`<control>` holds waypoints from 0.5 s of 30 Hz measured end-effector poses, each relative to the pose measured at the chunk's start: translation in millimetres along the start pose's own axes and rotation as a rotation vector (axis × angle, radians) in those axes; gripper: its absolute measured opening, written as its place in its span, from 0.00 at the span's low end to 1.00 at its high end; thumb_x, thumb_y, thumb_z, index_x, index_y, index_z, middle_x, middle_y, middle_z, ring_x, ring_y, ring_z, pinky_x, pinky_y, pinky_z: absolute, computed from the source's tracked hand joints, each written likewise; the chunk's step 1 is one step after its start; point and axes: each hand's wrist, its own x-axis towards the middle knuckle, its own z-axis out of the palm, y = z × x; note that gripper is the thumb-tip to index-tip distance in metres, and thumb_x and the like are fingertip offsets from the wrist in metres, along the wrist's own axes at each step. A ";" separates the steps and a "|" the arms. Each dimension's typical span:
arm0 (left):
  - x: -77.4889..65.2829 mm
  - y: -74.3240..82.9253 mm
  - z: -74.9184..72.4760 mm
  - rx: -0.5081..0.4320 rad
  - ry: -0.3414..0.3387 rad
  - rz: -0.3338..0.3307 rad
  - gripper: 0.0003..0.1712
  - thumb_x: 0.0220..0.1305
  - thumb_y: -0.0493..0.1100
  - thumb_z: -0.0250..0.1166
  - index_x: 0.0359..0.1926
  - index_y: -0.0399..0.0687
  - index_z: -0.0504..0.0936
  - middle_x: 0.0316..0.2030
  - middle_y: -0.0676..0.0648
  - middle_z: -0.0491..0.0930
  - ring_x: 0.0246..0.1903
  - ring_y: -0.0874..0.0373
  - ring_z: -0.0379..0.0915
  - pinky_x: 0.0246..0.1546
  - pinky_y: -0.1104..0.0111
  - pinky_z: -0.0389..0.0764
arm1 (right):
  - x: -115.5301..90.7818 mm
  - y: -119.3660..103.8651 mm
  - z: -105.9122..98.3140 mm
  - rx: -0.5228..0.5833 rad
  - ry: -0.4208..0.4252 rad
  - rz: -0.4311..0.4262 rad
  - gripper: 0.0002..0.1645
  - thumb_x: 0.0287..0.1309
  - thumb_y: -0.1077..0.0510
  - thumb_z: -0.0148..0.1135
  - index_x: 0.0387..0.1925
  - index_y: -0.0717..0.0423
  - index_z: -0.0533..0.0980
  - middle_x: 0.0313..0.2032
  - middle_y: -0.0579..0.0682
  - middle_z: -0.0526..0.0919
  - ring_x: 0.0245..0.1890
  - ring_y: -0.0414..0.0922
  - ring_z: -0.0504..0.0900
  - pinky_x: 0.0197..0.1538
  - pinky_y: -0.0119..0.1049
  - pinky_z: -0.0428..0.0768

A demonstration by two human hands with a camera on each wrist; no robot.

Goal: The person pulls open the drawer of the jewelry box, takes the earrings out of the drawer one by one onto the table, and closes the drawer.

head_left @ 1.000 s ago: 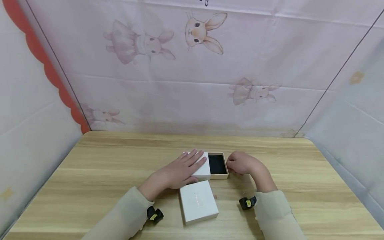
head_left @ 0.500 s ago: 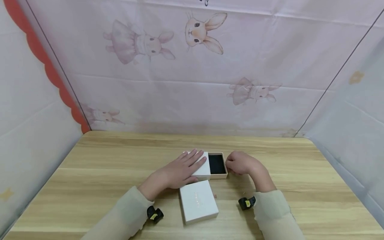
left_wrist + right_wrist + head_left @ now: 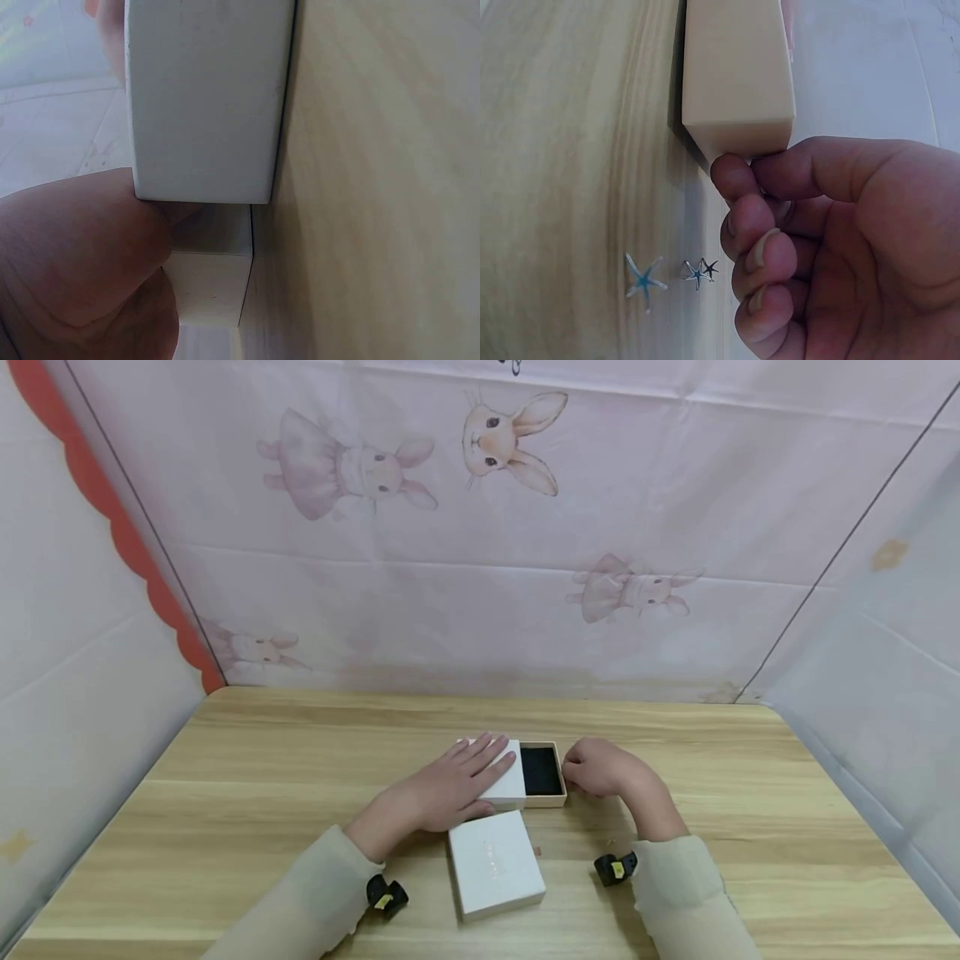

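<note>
My left hand [image 3: 457, 785] lies with spread, straight fingers on the white sleeve [image 3: 513, 787] of a sliding gift box. From the sleeve's right end sticks out the box's drawer [image 3: 545, 802], peach-coloured, with a black pad [image 3: 542, 771] inside. My right hand [image 3: 600, 767] is at the drawer's outer end. In the right wrist view its thumb and forefinger pinch together right at the end face of the drawer [image 3: 739, 67], the other fingers curled; what lies between the fingertips is hidden. A second white box [image 3: 497, 865], shut, sits just nearer, below the left hand.
Several small silver starfish shapes, one with a blue centre [image 3: 643, 281], lie on the wooden table [image 3: 300, 752] below my right hand. A small tab [image 3: 537, 852] pokes out of the second box's right side. A rabbit-print curtain [image 3: 480, 635] hangs behind the table.
The drawer has slid slightly left into its sleeve, my right hand shifting left with it. My left hand stays in place on the sleeve.
</note>
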 end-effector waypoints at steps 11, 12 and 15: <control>1.5 0.1 -0.2 0.009 0.003 -0.004 0.41 0.78 0.58 0.47 0.80 0.48 0.43 0.80 0.41 0.38 0.78 0.44 0.33 0.76 0.48 0.47 | -2.4 -0.6 -1.0 0.001 0.005 -0.010 0.22 0.66 0.62 0.47 0.18 0.58 0.78 0.12 0.43 0.67 0.12 0.40 0.62 0.20 0.32 0.64; 1.1 0.0 -0.2 0.009 0.006 -0.002 0.41 0.78 0.58 0.47 0.80 0.48 0.43 0.80 0.41 0.38 0.78 0.44 0.33 0.76 0.48 0.47 | -1.9 -1.2 -0.7 -0.001 0.005 -0.007 0.22 0.66 0.62 0.47 0.18 0.58 0.78 0.12 0.43 0.67 0.12 0.40 0.62 0.20 0.32 0.65; -0.4 -0.5 -0.3 0.008 0.004 -0.002 0.41 0.78 0.58 0.47 0.80 0.48 0.43 0.80 0.40 0.38 0.78 0.43 0.33 0.76 0.48 0.47 | -0.7 -2.8 0.8 -0.001 0.007 -0.010 0.21 0.66 0.62 0.47 0.18 0.58 0.78 0.12 0.43 0.67 0.12 0.40 0.62 0.20 0.32 0.65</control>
